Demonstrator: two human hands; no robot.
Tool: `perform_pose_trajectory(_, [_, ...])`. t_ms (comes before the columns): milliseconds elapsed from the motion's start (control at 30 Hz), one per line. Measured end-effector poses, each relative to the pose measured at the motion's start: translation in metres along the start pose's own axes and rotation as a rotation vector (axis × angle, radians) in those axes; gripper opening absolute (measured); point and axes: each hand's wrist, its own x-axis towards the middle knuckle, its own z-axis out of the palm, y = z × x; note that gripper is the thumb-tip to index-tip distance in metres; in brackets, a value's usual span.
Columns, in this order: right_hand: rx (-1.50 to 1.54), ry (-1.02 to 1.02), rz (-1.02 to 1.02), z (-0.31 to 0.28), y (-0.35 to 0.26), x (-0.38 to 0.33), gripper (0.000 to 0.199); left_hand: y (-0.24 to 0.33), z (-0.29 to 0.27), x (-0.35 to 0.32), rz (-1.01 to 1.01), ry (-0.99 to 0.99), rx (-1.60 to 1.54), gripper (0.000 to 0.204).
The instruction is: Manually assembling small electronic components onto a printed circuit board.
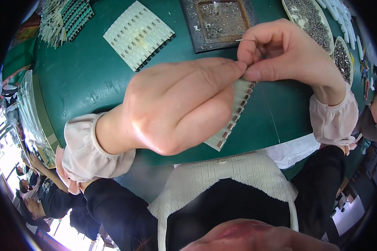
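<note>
Two hands pinching ribbed white plastic strip (234, 115), thin metal pin (244, 40)

A green table (92, 79) with a rounded near edge carries everything here. Taking the dark square tray (220, 21) at the far middle as the landmark: just to its left lies a pale ridged strip panel (138, 33), set at a slant. Further left, at the far corner, sits a dark-green rack beside a heap of pale strips (65, 19). To the tray's right lie two oval dishes of small metal pins (310, 19), one nearer the right rim. Far left of the tray, a long pale stack (27, 108) runs along the table's edge
</note>
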Motion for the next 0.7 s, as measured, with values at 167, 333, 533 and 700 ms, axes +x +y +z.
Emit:
perform_pose_trajectory(167, [-0.007, 0.039, -0.211, 0.001, 0.005, -0.004, 0.018, -0.001, -0.004, 0.003, -0.084, -0.017, -0.004, 0.029])
perform_pose_trajectory(333, [-0.056, 0.003, -0.317, 0.005, -0.001, -0.006, 0.016, 0.001, -0.003, 0.002, -0.098, -0.033, -0.144, 0.03])
perform_pose_trajectory(533, [-0.282, 0.272, -0.282, 0.011, -0.011, -0.02, 0.014, 0.002, -0.004, 0.003, -0.019, -0.046, -0.111, 0.03])
perform_pose_trajectory(700, [-0.391, 0.306, -0.494, 0.018, -0.007, -0.023, 0.013, 0.004, 0.004, 0.0, 0.016, 0.004, 0.002, 0.03])
